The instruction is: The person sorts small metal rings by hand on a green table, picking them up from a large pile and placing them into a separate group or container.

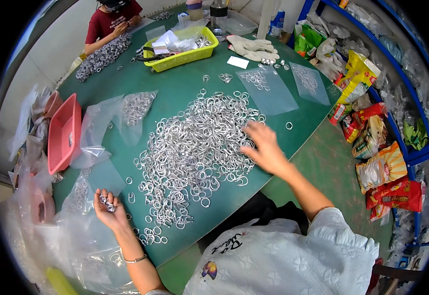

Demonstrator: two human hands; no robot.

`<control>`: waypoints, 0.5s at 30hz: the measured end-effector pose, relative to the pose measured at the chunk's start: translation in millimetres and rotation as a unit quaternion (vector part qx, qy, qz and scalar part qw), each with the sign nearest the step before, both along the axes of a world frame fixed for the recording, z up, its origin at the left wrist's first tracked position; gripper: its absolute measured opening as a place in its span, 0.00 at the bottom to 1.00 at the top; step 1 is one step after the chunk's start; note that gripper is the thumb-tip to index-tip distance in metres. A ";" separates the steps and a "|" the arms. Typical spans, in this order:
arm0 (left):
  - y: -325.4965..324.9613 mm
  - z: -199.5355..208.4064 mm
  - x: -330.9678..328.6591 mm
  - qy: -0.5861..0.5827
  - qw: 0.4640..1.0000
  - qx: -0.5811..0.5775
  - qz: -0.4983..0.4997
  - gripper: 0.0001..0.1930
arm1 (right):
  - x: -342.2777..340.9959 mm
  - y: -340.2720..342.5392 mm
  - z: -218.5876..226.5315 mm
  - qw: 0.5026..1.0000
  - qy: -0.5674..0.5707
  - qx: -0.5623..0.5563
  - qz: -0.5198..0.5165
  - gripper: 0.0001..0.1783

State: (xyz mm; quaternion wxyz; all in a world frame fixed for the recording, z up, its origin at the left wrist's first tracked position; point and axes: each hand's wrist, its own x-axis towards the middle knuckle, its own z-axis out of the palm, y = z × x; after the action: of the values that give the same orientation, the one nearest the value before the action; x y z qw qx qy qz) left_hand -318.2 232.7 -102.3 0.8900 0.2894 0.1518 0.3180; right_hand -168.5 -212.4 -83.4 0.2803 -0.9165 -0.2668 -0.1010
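A broad heap of silvery metal rings (195, 142), some of them U-shaped or open, covers the middle of the green table. At the heap's right edge lies my right hand (263, 147), palm down with its fingers apart and touching the rings. Near the table's left front my left hand (110, 210) is turned palm up, its fingers curled around several metal rings (108, 203). Beside that hand is a clear plastic bag (79, 194) with rings in it. Another bag of rings (137, 109) lies left of the heap.
A pink tray (63, 135) stands on the left, a yellow-green basket (182, 58) at the back. Flat plastic bags (273, 93) with rings lie at right, near white gloves (254, 47). A co-worker (108, 29) sits far left by another pile (104, 58). Blue shelves (401, 73) line the right.
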 end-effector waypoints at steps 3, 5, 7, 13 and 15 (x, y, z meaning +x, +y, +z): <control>1.3 -0.8 0.6 -0.005 1.000 0.007 -0.002 0.09 | -23.5 50.4 -3.2 0.999 -0.018 0.032 -0.017 0.31; -0.8 2.3 -0.5 0.001 1.000 0.011 0.008 0.09 | -30.0 70.3 -0.2 0.998 -0.030 0.047 0.006 0.30; -1.6 3.3 -1.5 0.018 0.999 0.018 0.022 0.09 | -35.8 86.8 1.4 0.997 -0.015 0.051 0.054 0.29; -1.2 3.0 3.5 0.035 0.996 0.075 0.040 0.10 | -49.7 119.5 3.9 0.985 -0.007 0.013 0.173 0.26; -2.2 5.5 3.9 0.045 0.994 0.088 0.052 0.10 | -51.7 115.5 3.8 0.975 0.014 0.027 0.222 0.25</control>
State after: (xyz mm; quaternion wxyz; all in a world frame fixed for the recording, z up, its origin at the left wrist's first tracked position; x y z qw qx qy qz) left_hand -314.3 230.5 -96.8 0.8354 0.3727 0.1781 0.3626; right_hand -220.3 -96.9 -79.6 0.3244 -0.8276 -0.4570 -0.0307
